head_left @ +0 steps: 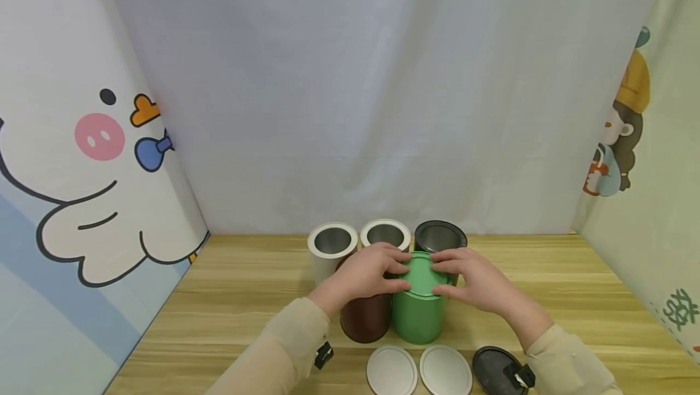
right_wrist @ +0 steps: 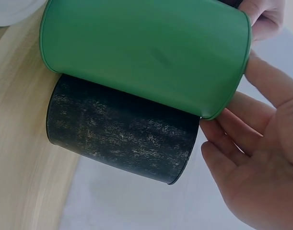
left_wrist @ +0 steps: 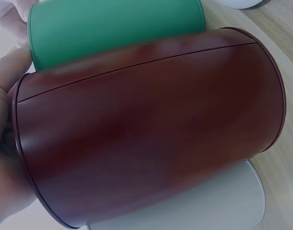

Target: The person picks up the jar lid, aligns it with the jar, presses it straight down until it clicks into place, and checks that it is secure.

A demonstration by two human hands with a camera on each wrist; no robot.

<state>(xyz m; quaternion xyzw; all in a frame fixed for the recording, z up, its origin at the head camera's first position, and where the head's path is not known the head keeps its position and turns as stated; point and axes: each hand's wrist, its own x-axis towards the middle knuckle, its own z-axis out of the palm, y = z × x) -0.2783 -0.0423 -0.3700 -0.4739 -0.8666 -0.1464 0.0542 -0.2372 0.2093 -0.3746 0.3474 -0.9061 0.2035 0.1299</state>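
Note:
A green canister (head_left: pixel 418 321) stands upright with a green lid (head_left: pixel 422 276) on its top. My left hand (head_left: pixel 369 269) reaches over the dark brown canister (head_left: pixel 365 320), its fingertips touching the left side of the green lid. From the right, my right hand (head_left: pixel 474 276) touches the lid's other side with its thumb and fingertips. In the right wrist view the fingers (right_wrist: pixel 263 81) lie extended by the green canister's rim. The left hand hides most of the brown canister's top.
Behind stand two white canisters with open tops, the left one (head_left: pixel 322 264) and the middle one (head_left: pixel 385 222), and a black canister (head_left: pixel 440 225). In front lie two white lids (head_left: pixel 391 371) and a black lid (head_left: pixel 494 369) on the wooden table (head_left: pixel 235 298). A curtain (head_left: pixel 339 109) hangs behind.

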